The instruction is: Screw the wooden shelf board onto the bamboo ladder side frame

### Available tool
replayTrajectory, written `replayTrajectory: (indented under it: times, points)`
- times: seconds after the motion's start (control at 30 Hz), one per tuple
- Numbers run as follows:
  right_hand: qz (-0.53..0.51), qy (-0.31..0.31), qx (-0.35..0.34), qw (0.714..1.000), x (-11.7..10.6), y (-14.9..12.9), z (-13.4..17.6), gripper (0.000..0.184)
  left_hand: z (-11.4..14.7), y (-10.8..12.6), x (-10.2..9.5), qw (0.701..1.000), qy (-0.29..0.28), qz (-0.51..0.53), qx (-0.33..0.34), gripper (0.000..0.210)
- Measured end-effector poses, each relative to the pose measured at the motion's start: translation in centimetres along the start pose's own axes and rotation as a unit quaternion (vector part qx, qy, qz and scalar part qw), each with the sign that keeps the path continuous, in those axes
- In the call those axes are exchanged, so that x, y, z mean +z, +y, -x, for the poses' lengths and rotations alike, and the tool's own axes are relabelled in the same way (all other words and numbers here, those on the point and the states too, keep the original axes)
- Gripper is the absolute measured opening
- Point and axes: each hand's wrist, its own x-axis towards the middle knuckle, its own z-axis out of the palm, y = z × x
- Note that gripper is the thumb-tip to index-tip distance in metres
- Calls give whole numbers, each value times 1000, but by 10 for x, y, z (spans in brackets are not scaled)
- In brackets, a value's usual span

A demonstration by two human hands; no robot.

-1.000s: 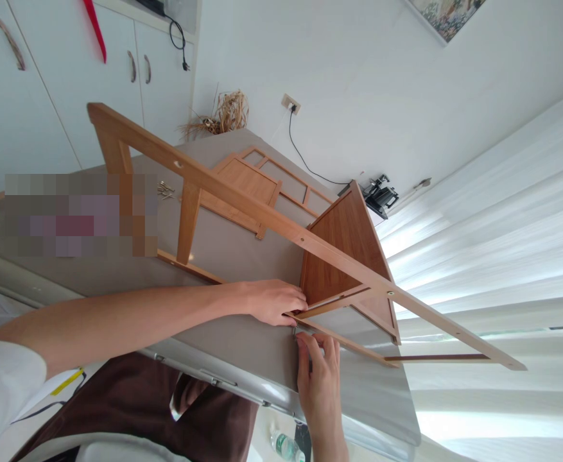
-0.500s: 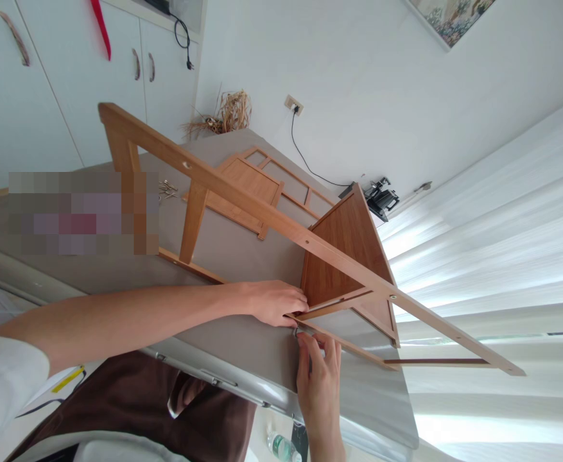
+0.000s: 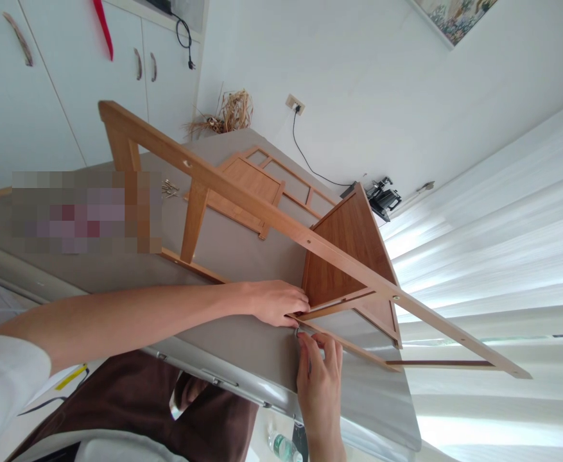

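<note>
A wooden frame [image 3: 247, 197] of long rails and short cross slats stands on its edge on the table. My left hand [image 3: 276, 303] is closed around its lower rail [image 3: 363, 352], where a slat and the upright wooden panel [image 3: 346, 247] meet. Just below that joint, my right hand [image 3: 320, 367] pinches a small bent metal piece, which looks like a hex key [image 3: 297, 332], against the rail's outer side. Fingers cover most of the key, and the bolt it meets is hidden.
On the grey table [image 3: 233, 247] lie a flat wooden panel [image 3: 247, 192], an open wooden frame [image 3: 288, 183] and several bolts [image 3: 169, 188]. A blurred patch hides the table's left part. Dried plants [image 3: 235, 112] stand by the wall. A bottle [image 3: 284, 447] is below the table edge.
Both hands keep their places at the joint, with only a slight shift of the right fingers. The whole view has moved a little.
</note>
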Motion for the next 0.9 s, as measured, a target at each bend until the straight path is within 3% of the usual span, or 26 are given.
replayTrajectory:
  times: [0.23, 0.53, 0.8, 0.9]
  points:
    - [7, 6, 6, 1000, 0, 1, 1, 17, 0, -1, 1, 1000, -1, -2, 4, 10]
    - [-55, 13, 77, 995, -1, -1, 0, 11, 0, -1, 1, 1000, 6, -7, 7, 11]
    - [-38, 52, 105, 992, 2, -1, 3, 11, 2, -2, 3, 1000, -12, -14, -2, 14]
    - [-44, 35, 114, 992, 1, -1, 2, 13, 1, -1, 2, 1000, -17, -17, -3, 15]
